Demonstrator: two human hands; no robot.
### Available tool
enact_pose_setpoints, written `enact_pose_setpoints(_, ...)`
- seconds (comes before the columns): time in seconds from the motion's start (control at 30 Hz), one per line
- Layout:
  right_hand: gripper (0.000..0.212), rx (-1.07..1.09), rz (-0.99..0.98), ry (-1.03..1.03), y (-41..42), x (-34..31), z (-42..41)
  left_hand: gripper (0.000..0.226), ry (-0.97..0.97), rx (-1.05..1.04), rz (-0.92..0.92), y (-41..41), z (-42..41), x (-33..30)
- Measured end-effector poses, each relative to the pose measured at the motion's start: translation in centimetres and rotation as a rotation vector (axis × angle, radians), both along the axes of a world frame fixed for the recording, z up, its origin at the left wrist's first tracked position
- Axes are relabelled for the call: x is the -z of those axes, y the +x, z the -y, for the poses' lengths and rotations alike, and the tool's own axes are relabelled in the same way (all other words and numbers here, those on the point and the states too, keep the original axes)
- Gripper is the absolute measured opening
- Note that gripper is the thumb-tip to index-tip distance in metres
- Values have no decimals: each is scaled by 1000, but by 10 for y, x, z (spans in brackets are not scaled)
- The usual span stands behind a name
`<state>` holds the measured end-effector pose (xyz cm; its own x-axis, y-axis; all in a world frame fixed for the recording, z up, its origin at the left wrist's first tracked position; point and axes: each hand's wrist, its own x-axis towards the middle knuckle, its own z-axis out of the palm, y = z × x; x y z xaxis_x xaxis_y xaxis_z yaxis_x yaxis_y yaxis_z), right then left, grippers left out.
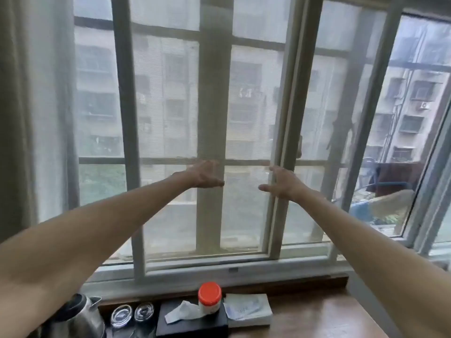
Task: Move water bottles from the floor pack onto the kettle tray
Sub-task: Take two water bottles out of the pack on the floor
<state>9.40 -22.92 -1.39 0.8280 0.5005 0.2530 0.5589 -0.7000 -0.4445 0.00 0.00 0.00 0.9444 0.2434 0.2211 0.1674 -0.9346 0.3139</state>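
Observation:
Both my arms reach forward and up toward the window. My left hand (206, 174) is held flat in front of the screen's middle post, fingers spread, holding nothing. My right hand (280, 182) is also open, with its fingers at the sliding window frame (280, 118); I cannot tell if they touch it. A steel kettle (78, 318) stands at the bottom left, partly behind my left forearm. No water bottles, floor pack or tray edge are in view.
On the wooden table (317, 318) below the sill stand two upturned glasses (133, 313), a black tissue box (192, 323), a white jar with an orange lid (210, 298) and a white packet (247, 309). A curtain (31, 106) hangs left.

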Motion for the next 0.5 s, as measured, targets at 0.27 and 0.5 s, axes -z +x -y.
enact_pose_setpoints(0.27, 78, 215, -87, -35, 13, 47, 148, 81, -53, 208, -68, 69, 131, 45)
enact_pose_setpoints(0.5, 79, 372, -142, -15, 13, 106, 283, 81, -77, 445, -119, 103, 254, 103)
